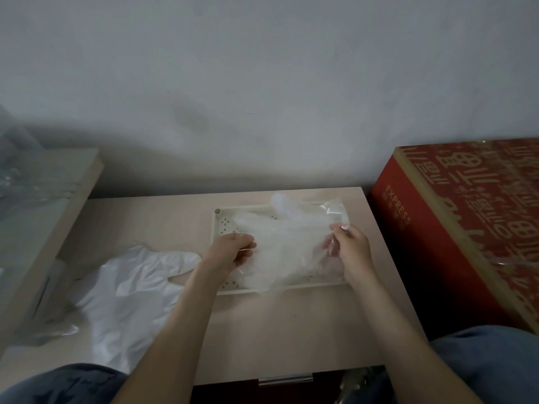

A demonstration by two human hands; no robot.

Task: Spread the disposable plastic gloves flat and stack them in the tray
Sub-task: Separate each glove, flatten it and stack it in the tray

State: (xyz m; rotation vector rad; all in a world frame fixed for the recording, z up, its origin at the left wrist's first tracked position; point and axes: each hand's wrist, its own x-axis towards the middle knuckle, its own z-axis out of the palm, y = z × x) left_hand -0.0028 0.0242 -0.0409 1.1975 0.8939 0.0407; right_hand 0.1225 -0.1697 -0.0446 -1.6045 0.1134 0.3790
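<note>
Glove (291, 243) over tray (217, 228), beige table (291, 330)

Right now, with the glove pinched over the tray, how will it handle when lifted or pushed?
Probably floppy: the glove wrinkles between the left hand and right hand pinching it. Likely very light: thin film, the tray shows through. A push would probably crumple it, not slide it.

Blue denim trousers (493, 365) cover both knees. The forearms (175, 316) are bare down to the left hand (233, 249) and right hand (353, 249).
</note>
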